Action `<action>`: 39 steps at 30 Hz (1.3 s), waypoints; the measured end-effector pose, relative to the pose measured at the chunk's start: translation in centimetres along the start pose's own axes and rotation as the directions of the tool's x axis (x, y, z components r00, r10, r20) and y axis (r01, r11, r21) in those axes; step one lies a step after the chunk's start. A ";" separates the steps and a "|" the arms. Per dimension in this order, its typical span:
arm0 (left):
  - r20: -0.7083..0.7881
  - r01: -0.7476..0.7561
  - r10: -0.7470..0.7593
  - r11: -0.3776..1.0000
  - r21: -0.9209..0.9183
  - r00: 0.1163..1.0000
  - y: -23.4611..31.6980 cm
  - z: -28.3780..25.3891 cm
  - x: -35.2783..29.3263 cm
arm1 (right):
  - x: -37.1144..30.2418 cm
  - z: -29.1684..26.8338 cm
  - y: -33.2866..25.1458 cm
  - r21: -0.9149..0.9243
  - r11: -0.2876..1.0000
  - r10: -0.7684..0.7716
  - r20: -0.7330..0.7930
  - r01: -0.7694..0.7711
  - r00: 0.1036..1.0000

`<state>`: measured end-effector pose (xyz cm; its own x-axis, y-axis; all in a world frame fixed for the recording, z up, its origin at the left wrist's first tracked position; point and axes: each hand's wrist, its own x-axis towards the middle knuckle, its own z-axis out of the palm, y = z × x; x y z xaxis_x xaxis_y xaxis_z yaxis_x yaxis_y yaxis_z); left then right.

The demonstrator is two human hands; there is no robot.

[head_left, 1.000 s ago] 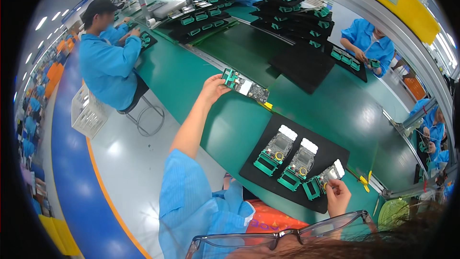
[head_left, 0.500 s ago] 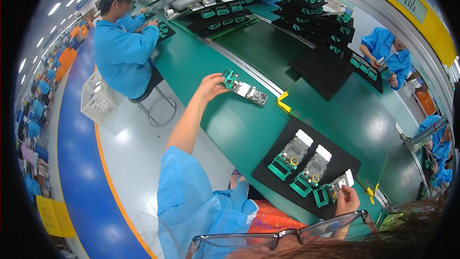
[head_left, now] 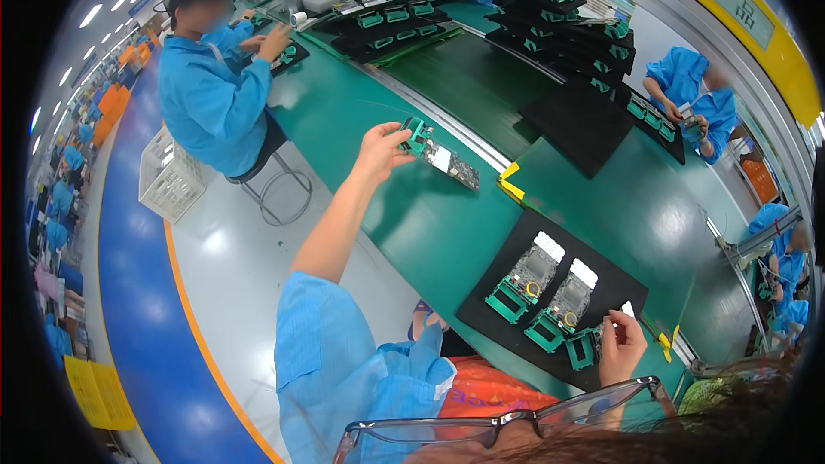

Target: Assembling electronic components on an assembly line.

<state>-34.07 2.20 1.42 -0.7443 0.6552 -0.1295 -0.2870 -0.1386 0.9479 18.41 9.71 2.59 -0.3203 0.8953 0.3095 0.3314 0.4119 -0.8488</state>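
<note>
My left hand (head_left: 383, 153) is closed on the green plastic frame at one end of a circuit board (head_left: 449, 163), lifting it over the green table. The board's far end points right and carries a white patch. On a black foam mat (head_left: 481, 309) lie two similar circuit boards, one at left (head_left: 529, 273) and one in the middle (head_left: 567, 301), each with a green frame and a white end. Over a third board with a green frame (head_left: 582, 349), my right hand (head_left: 623, 347) has its fingertips pinched together. The hand covers much of that board, and whatever the fingertips hold is hidden.
A metal rail (head_left: 455, 139) with yellow tape (head_left: 510, 182) runs along the table beside a green conveyor belt (head_left: 636, 215). Black mats with boards (head_left: 559, 34) are stacked beyond. A co-worker in blue (head_left: 215, 94) sits at far left; another (head_left: 700, 103) works across the belt.
My right hand has shifted slightly up over the third board, its fingers drawn closer together. The board in my left hand has tilted a little. The co-worker at left has raised a hand.
</note>
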 end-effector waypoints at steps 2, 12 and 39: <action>-0.001 -0.009 0.009 1.000 -0.014 1.000 0.2 -0.6 0.6 | 0.3 0.9 -1.6 -0.026 0.999 -0.040 0.029 0.041 0.999; -0.399 -0.028 0.076 0.992 0.126 0.914 -1.8 -11.9 9.3 | -0.9 0.2 -0.7 -0.111 0.993 -0.042 0.034 0.045 0.999; 0.518 -0.260 -0.143 0.735 0.626 0.843 -11.2 6.5 -19.9 | -4.2 -7.8 8.8 -0.117 0.863 0.494 -0.017 -0.492 0.869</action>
<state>-12.13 -4.46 -4.77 -0.2741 0.9571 -0.0936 0.3603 0.1925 0.9128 29.60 10.92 -2.83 -0.0999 0.9847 -0.1430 0.5472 -0.0656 -0.8344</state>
